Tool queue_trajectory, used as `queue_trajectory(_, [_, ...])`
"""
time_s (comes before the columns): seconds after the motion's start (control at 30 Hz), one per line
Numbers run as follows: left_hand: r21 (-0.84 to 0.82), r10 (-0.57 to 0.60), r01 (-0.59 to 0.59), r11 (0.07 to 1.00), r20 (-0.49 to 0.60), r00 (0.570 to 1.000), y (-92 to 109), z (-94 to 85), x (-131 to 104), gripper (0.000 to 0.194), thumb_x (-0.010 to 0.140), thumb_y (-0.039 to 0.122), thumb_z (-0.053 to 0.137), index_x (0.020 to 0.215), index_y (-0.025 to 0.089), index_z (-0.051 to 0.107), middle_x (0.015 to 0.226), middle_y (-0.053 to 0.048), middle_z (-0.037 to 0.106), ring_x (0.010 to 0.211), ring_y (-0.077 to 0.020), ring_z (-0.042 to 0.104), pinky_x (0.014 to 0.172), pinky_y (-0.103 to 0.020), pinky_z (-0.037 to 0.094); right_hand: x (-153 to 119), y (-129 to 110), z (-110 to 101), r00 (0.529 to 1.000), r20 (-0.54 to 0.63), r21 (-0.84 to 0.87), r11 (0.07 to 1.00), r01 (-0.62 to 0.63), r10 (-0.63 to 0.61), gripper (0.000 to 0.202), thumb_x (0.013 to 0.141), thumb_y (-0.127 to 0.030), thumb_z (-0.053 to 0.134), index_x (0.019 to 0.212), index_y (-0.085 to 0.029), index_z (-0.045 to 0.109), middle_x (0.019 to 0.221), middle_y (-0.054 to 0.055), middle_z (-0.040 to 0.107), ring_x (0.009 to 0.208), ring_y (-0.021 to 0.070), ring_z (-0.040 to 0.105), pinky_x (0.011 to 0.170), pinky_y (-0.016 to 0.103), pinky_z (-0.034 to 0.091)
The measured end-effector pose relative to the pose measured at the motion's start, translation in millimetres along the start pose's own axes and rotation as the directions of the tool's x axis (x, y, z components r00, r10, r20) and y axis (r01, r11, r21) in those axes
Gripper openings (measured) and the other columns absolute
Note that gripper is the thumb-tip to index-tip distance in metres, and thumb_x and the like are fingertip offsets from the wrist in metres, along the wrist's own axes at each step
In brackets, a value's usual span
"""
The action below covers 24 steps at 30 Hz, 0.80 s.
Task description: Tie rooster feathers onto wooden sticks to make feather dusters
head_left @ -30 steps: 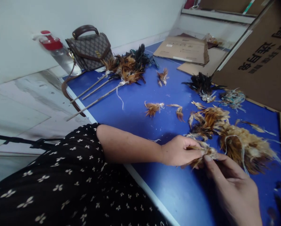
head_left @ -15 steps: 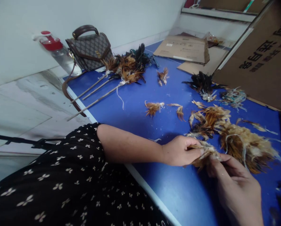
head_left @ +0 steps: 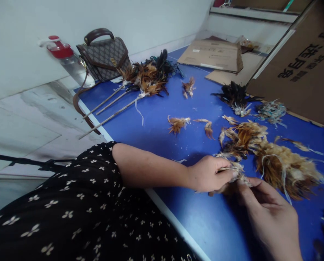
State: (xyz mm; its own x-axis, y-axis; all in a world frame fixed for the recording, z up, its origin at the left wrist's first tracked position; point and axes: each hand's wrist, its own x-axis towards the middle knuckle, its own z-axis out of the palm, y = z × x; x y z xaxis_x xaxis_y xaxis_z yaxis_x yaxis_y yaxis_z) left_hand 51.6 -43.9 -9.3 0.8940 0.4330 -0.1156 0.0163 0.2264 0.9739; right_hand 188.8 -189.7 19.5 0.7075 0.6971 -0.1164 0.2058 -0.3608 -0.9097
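Between both hands is a small bunch of brown and cream feathers [head_left: 236, 169], held just above the blue table [head_left: 178, 210]. My left hand [head_left: 209, 174] comes in from the left, its thumb and fingers closed on the bunch. Thumb and forefinger of my right hand [head_left: 268, 214] pinch the bunch's right end; the other fingers are curled and partly hidden. Right beyond the hands lie loose brown feathers [head_left: 249, 134] and a thick tan feather bundle [head_left: 289, 170] with white string [head_left: 283, 174] across it. Part of the held bunch is covered by my fingers.
Feather-topped sticks [head_left: 115, 112] lie at the far left near a handbag [head_left: 104, 58] and a water bottle [head_left: 72, 65]. Black feathers [head_left: 235, 96], a tangle of string [head_left: 272, 112] and a small feather tuft [head_left: 178, 124] lie around. A cardboard box [head_left: 295, 76] stands behind right.
My right hand has shifted slightly left, closer to my left hand, with the feather bunch still between them. The things on the table have not moved.
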Motion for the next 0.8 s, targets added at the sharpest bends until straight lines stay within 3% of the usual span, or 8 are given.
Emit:
queue_trajectory(0.2, [-0.171,0.030,-0.057,0.984,-0.152,0.988,-1.7,-2.6,16.7,0.024,0.110,0.035,0.070,0.096,0.016,0.069,0.088,-0.005,0.077,0.081,-0.0124,0.073,0.079,-0.025,0.061,3.5,4.4,-9.4,0.998,-0.057,-0.032,0.999,-0.011,0.009,0.053,0.079,-0.071,0.093,0.090,-0.021,0.080,0.070,0.002,0.069,0.059,0.0153,0.059,0.052,0.021,0.049])
queue_trajectory(0.3, [-0.239,0.060,-0.115,0.964,-0.226,0.972,3.1,-6.4,21.7,0.027,0.112,0.036,0.070,0.094,0.016,0.065,0.092,-0.006,0.076,0.086,-0.0134,0.076,0.089,-0.030,0.063,7.7,10.6,-15.0,0.999,0.033,-0.047,0.999,0.020,-0.018,0.055,0.084,-0.075,0.088,0.089,-0.021,0.079,0.065,0.001,0.065,0.055,0.0154,0.057,0.048,0.022,0.046])
queue_trajectory(0.37, [-0.252,0.079,-0.141,0.957,-0.240,0.968,7.5,-7.8,20.9,0.029,0.112,0.037,0.070,0.093,0.017,0.062,0.089,-0.004,0.074,0.083,-0.0126,0.074,0.087,-0.030,0.063,9.4,12.4,-15.8,0.985,0.164,-0.066,0.996,0.059,-0.048,0.054,0.087,-0.075,0.086,0.087,-0.022,0.079,0.066,0.002,0.067,0.057,0.0173,0.061,0.049,0.024,0.051])
queue_trajectory(0.47, [-0.312,0.060,-0.101,0.945,-0.140,0.988,13.8,-6.8,14.8,0.034,0.112,0.044,0.070,0.094,0.019,0.058,0.080,0.003,0.064,0.064,-0.0084,0.061,0.066,-0.025,0.053,8.6,10.5,-13.0,0.941,0.303,-0.091,0.979,0.184,-0.149,0.049,0.091,-0.072,0.085,0.094,-0.023,0.083,0.082,0.006,0.078,0.069,0.0208,0.073,0.061,0.026,0.062])
queue_trajectory(0.57, [-0.337,-0.003,0.004,0.941,0.003,1.000,18.5,-3.3,7.9,0.034,0.111,0.046,0.072,0.095,0.018,0.060,0.075,0.007,0.055,0.056,-0.0050,0.045,0.055,-0.022,0.039,5.0,7.7,-11.8,0.932,0.190,-0.131,0.933,0.336,-0.309,0.047,0.095,-0.067,0.085,0.114,-0.024,0.087,0.108,0.011,0.084,0.083,0.0219,0.078,0.067,0.027,0.065])
queue_trajectory(0.67, [-0.350,-0.076,0.119,0.929,0.135,0.988,21.4,-0.6,3.5,0.038,0.108,0.049,0.078,0.094,0.019,0.060,0.071,0.008,0.052,0.054,-0.0044,0.040,0.052,-0.021,0.033,2.7,7.3,-15.5,0.907,0.076,-0.169,0.891,0.421,-0.414,0.053,0.098,-0.060,0.085,0.140,-0.027,0.084,0.122,0.010,0.082,0.085,0.0197,0.077,0.069,0.028,0.064])
queue_trajectory(0.8, [-0.298,-0.180,0.269,0.916,0.293,0.939,22.5,-0.7,0.4,0.051,0.096,0.057,0.091,0.087,0.020,0.057,0.070,0.008,0.055,0.052,-0.0037,0.040,0.053,-0.021,0.032,4.8,6.1,-21.1,0.841,0.137,-0.144,0.829,0.540,-0.523,0.056,0.100,-0.051,0.087,0.151,-0.031,0.080,0.127,0.007,0.081,0.088,0.0188,0.078,0.082,0.032,0.068])
